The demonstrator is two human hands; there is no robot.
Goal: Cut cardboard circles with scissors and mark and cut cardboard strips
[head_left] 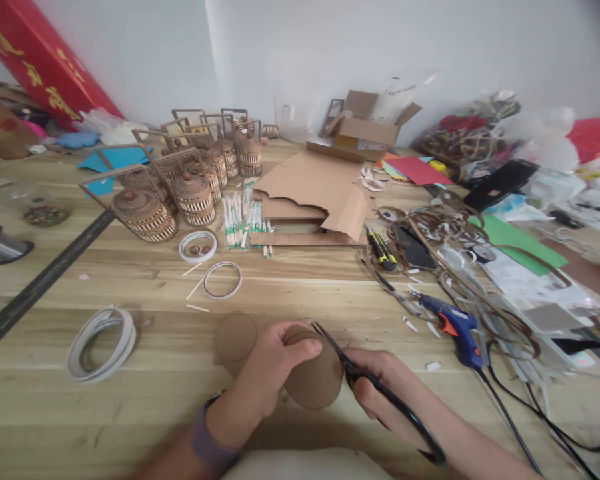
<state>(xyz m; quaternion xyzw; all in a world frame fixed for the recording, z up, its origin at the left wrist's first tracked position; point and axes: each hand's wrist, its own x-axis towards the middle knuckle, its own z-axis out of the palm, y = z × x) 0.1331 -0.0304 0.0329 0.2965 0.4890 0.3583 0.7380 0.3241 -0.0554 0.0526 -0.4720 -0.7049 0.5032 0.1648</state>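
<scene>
Across the wooden surface (175, 350), the broadest hazard is probably the clutter on the right, where the cord (510, 417) of the blue glue gun (453, 323) runs close by the right forearm; a sleeve or elbow catching it could drag the gun, nozzle and all, among the paper scraps (whether it is hot cannot be told). Next come the black-handled scissors (380, 387), held by the right hand (390, 383) with its fingers closed around the handles, the blades lying along the upper right edge of a brown cardboard disc (313, 380). That disc sits at the near middle, pinched by the left hand (265, 367), thumb flat on its face and the other fingers behind it. The thumb tip is very near the blades, so a slip of the disc or a hasty squeeze could nick it; uneven turning could also leave the rim flat or ragged. As for writing, the largest is on the red panel (40, 73) at the far left, with gold brush-style characters that I cannot read with confidence. Smaller are the dark print on the clear plastic bag (394, 100) and the white label on the open carton (363, 130), both illegible, and smallest the green lettering on the slim paper-wrapped packets (234, 217), too blurred to make out.
</scene>
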